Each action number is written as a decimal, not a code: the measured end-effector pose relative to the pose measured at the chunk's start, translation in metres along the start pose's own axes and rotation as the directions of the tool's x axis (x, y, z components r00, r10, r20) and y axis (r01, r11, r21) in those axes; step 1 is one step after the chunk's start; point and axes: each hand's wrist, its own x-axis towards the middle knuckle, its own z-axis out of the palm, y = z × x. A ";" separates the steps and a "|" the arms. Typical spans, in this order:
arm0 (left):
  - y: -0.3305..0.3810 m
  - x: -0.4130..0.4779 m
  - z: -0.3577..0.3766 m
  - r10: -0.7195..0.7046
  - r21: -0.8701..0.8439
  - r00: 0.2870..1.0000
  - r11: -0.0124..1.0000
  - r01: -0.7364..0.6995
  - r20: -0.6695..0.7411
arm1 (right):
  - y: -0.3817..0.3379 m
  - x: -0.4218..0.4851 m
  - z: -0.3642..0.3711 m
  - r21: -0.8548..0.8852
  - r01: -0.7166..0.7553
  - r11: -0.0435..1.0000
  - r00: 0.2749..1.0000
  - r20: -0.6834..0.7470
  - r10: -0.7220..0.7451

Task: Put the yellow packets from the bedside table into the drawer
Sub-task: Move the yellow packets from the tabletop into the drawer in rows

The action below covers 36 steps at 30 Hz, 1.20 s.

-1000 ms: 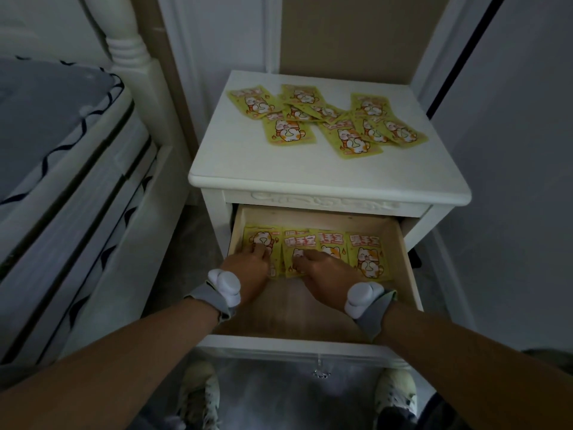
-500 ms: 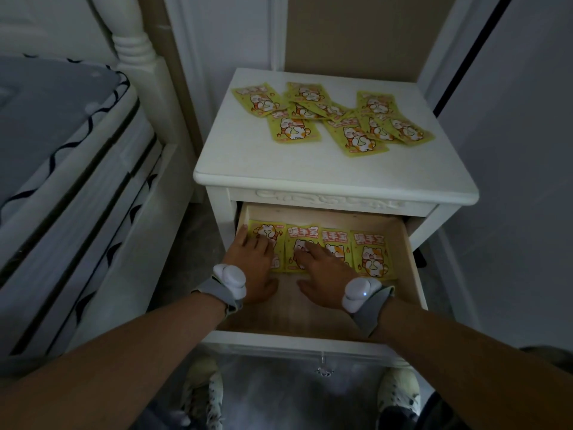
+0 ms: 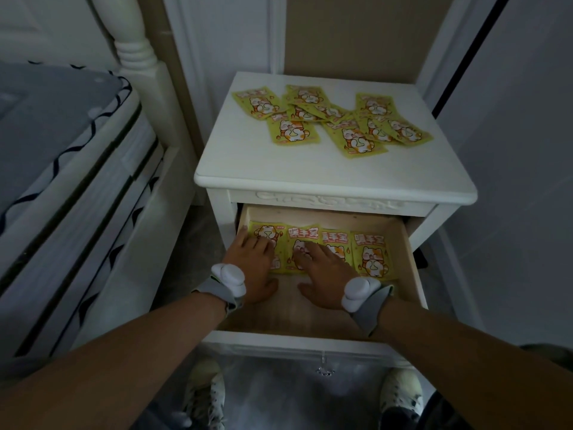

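Several yellow packets with a cartoon cat lie scattered and overlapping on the back half of the white bedside table. Below it the wooden drawer is pulled out. A row of yellow packets lies flat across the drawer's back. My left hand rests flat, fingers spread, on the leftmost packet. My right hand lies flat on the second packet, fingers spread. Neither hand grips anything.
A bed with a grey mattress and a white bedpost stands close on the left. White wall panels rise behind and to the right. The drawer's front with a small metal handle juts toward my shoes.
Both hands have flattened and spread over the packets in the drawer, sliding slightly toward me. The packets on the tabletop have not moved.
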 end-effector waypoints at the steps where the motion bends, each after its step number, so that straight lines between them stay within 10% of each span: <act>1: -0.001 0.000 -0.001 -0.005 -0.008 1.000 1.000 0.005 0.007 | 0.002 0.000 -0.001 0.005 0.000 1.000 1.000 -0.005 0.000; 10: -0.002 0.002 -0.035 -0.017 -0.092 0.997 0.996 0.010 -0.074 | 0.007 -0.019 -0.044 0.011 0.043 0.999 0.981 -0.189 -0.040; 22: -0.003 0.042 -0.137 -0.084 -0.344 0.807 0.926 -0.153 -0.585 | 0.031 -0.010 -0.133 -0.027 0.143 0.989 0.699 -0.705 -0.120; 36: -0.039 0.100 -0.120 -0.202 -0.417 0.958 0.903 0.102 -0.202 | 0.051 0.026 -0.132 0.081 -0.218 0.973 0.721 -0.659 0.217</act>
